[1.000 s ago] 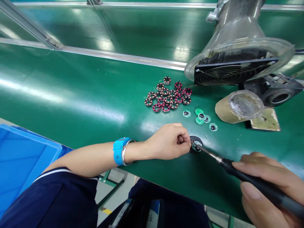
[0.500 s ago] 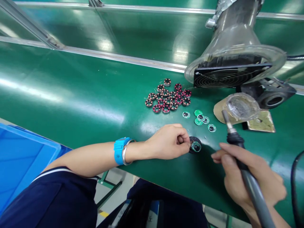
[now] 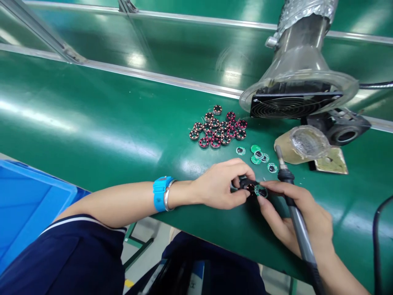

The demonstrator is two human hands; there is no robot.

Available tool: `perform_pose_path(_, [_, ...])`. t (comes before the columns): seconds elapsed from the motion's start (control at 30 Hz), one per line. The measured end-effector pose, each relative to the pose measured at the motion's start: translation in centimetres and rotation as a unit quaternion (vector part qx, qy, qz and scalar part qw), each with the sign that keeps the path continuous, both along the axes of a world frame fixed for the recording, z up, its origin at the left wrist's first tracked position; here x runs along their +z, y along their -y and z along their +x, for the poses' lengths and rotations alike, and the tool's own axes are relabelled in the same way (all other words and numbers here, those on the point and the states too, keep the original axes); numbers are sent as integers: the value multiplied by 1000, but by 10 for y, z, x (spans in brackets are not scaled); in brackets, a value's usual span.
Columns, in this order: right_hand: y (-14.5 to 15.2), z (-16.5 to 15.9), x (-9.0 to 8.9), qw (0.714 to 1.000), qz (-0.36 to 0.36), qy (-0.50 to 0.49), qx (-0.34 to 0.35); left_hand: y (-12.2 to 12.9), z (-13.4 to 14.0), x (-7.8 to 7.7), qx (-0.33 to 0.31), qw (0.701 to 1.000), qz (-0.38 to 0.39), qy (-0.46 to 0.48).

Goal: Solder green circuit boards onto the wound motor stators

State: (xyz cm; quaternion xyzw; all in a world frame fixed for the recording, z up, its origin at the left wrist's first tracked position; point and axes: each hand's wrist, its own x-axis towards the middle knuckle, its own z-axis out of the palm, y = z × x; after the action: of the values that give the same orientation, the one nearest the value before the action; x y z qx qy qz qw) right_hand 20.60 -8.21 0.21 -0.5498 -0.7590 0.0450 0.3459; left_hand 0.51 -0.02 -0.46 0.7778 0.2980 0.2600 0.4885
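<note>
My left hand (image 3: 224, 183) is closed, its thumb and fingertips around a small black round piece (image 3: 245, 182) with copper windings showing at its right side. A round green circuit board (image 3: 260, 191) is beside the windings, tilted. My right hand (image 3: 302, 217) has thumb and forefinger at the board's edges. It also holds a soldering iron (image 3: 296, 225), grey handle along the palm, metal tip pointing up and away from the board. Exactly how the board and the windings join is hidden by the fingers.
Several wound copper coils (image 3: 218, 133) lie in a cluster behind my hands. Several round green boards (image 3: 256, 159) are scattered right of them. Further right stand a tan cup-like container (image 3: 284, 145), a sponge tray (image 3: 333, 162) and a fume extractor hood (image 3: 299, 88). A black cable (image 3: 376, 237) hangs at right.
My right hand has moved left with the soldering iron, and its fingertips have come to the board. The board and black piece, flat on the table before, are now tilted between both hands.
</note>
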Motion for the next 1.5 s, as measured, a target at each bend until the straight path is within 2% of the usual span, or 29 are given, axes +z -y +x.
perform_pose_path(0.17, [2, 7, -1, 998, -51, -31, -9, 0, 5, -3, -7, 999, 44, -1])
perform_pose_path(0.3, [1, 7, -7, 999, -26, -43, 7, 3, 7, -5, 14, 997, 80, -9])
perform_pose_path(0.37, [-1, 4, -9, 999, -6, -38, 8, 3, 7, -5, 18, 998, 55, -9])
perform_pose_path(0.5, [-3, -1, -10, 999, -4, -38, -1, -2, 0, -3, -10, 998, -61, 12])
perform_pose_path(0.57, [-2, -1, -11, 999, -19, -47, -12, -4, -3, -4, -13, 998, -59, 14])
perform_pose_path(0.77, [7, 6, -19, 982, -67, -173, -20, -1, -5, -10, -17, 999, 41, -3])
perform_pose_path(0.87, [9, 8, -22, 967, -93, -236, -19, 1, -4, -14, -18, 986, 162, -14])
perform_pose_path(0.97, [9, 7, -24, 957, -104, -272, -10, 3, -5, -15, -39, 954, 294, -42])
perform_pose_path(1.03, [9, 7, -25, 963, -98, -251, -8, 3, -5, -13, -46, 949, 307, -58])
perform_pose_path(1.2, [6, 5, -24, 981, -84, -173, 13, 0, -6, -8, -19, 993, 95, -63])
perform_pose_path(1.27, [3, 3, -21, 989, -69, -129, 10, -1, -6, -9, -17, 996, 70, -59])
perform_pose_path(1.37, [0, 0, -16, 997, -47, -59, -1, -2, -7, -12, -29, 994, 104, -34])
perform_pose_path(1.5, [-2, 0, -13, 999, -42, -31, 8, -1, -8, -15, -64, 969, 232, -45])
